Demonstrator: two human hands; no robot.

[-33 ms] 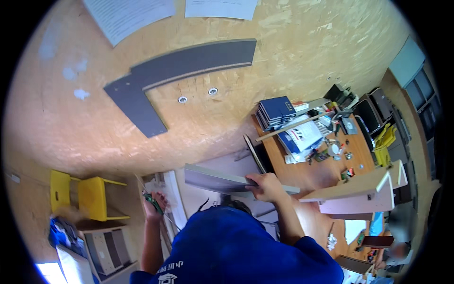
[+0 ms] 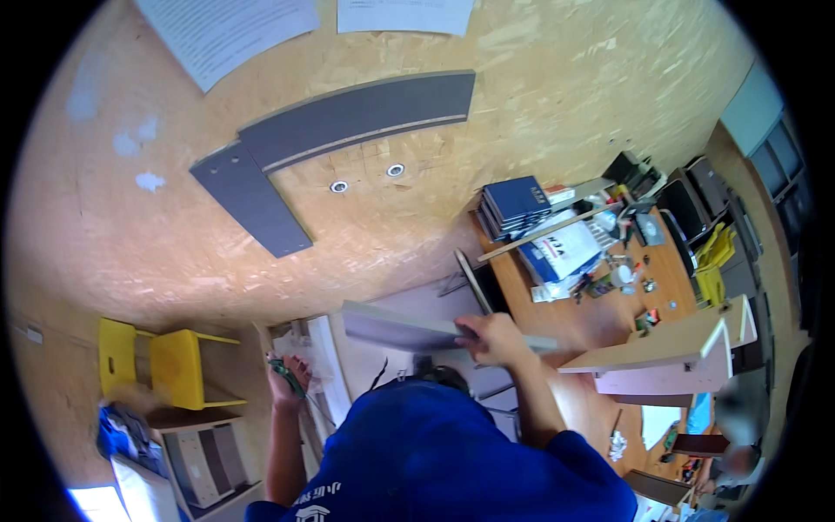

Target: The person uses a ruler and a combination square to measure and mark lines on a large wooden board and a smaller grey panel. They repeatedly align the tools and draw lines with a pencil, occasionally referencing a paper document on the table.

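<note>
so — board [image 2: 400, 329] in right grip [image 2: 497, 339]

The wooden desk [image 2: 609, 310] carries a stack of dark blue hardcover books [image 2: 515, 209] at its upper left corner. On the same desk, a thin wooden strip [image 2: 546, 232] lies slantwise over a blue-and-white bag [image 2: 565, 252]. To the right of the desk are yellow bags [image 2: 715, 248]. Well apart from the desk, to its left, there is a yellow chair [image 2: 177, 370]. Higher than the desk, also to its left, a printed sheet [image 2: 230, 35] is on the wall [image 2: 557, 104].
</note>
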